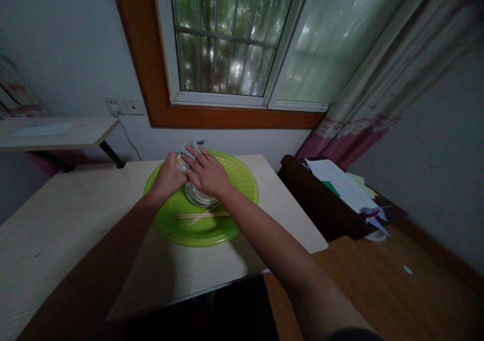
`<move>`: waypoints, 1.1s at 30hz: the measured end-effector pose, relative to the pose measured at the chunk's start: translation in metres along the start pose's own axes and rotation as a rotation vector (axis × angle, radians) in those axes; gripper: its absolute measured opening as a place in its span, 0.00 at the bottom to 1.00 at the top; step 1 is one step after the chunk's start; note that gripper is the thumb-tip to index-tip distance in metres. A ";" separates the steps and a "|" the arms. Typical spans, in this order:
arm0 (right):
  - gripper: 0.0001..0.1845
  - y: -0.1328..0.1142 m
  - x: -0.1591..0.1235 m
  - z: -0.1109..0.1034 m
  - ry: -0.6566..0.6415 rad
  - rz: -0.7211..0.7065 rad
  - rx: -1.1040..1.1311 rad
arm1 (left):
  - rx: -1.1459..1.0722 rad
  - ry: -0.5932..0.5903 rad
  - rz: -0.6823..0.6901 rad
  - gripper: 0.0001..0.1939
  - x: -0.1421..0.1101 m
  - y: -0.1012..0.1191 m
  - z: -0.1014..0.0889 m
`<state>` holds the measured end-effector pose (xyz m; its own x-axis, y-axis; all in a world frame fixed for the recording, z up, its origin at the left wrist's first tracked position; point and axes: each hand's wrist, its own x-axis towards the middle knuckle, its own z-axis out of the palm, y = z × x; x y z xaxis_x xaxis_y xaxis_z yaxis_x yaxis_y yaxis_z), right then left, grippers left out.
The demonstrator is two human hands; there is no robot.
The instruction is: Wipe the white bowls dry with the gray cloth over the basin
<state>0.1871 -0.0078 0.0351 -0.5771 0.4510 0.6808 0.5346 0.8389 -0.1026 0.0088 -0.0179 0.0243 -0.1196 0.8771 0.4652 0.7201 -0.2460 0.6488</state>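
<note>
Gripping a gray cloth [192,145] in the left hand [172,174], spreading fingers of the right hand [210,174] across it, over a green plastic basket [240,176] holding stacked dishes [198,198]. Apparently wiping; calling next for steady pressure.

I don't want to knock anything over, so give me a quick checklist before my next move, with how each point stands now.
1. Left hand gripping the cloth: ok, closed on it.
2. Right hand on the cloth: ok, fingers laid over it.
3. Anything wrapped inside the cloth: cannot tell, the hands and folds hide it.
4. Clear round dishware inside the green tray's rim: ok, though the right hand partly covers it.
5. Chopsticks lined up side by side: not ok, they lie crossed.
6. Green tray back from the table's near edge: ok.
</note>
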 end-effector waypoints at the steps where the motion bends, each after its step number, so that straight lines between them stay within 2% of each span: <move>1: 0.27 0.001 0.000 0.000 0.007 0.018 0.010 | -0.003 0.000 -0.010 0.24 0.000 0.000 0.000; 8: 0.32 0.025 -0.005 0.006 0.104 0.236 0.226 | -0.035 0.053 -0.069 0.33 -0.001 0.004 0.000; 16: 0.44 0.048 -0.012 0.019 0.068 0.385 0.508 | -0.197 0.122 -0.112 0.37 0.001 -0.006 -0.002; 22: 0.49 0.046 -0.012 0.023 0.136 0.396 0.652 | -0.414 0.089 -0.082 0.37 0.007 -0.023 0.006; 27: 0.50 0.045 -0.011 0.023 0.193 0.438 0.776 | -0.483 0.051 -0.058 0.37 0.006 -0.024 0.011; 33: 0.45 0.049 -0.011 0.019 0.197 0.401 0.633 | -0.445 0.033 -0.027 0.40 0.004 -0.021 0.010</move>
<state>0.2073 0.0341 0.0086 -0.2618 0.7445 0.6142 0.1907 0.6637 -0.7233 0.0001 -0.0052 0.0066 -0.1613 0.8738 0.4588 0.3530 -0.3831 0.8536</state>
